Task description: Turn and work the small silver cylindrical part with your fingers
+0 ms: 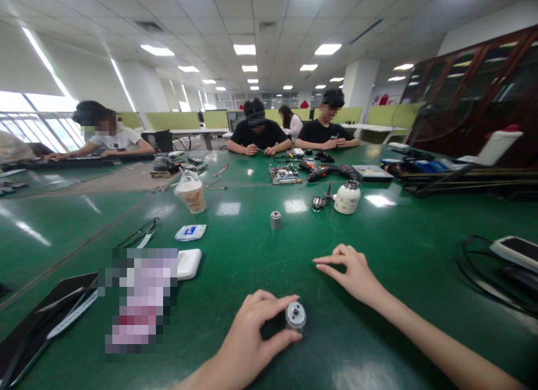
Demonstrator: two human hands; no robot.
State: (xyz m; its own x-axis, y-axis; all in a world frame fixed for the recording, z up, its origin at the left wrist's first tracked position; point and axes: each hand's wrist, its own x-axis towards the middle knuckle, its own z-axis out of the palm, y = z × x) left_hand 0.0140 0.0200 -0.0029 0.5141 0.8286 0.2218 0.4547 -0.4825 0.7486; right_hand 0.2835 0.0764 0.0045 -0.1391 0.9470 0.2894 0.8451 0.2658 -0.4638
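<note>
Left hand [263, 331] has thumb and forefinger curved round a silver metal cylinder [296, 316], pinching it from either side; it's upright near the front of the green table [235, 345], end face up, small holes around a center hub. Right hand [351, 272] hovers just beyond it to the right, thumb and forefinger tips nearly meeting; can't tell if something tiny is between them. Second metal cylinder [275, 220] stands upright farther in, well apart from both hands. Left side: white rounded case [189, 264] beside a pixelated patch, blue-and-white packet [190, 232] just behind, bagged cup [193, 195] farther back. White round bottle [348, 198] back right, circuit board [284, 174] and power drill [321, 172] behind. Across the table, two people in black shirts sit, hands on small items, blurry.
</note>
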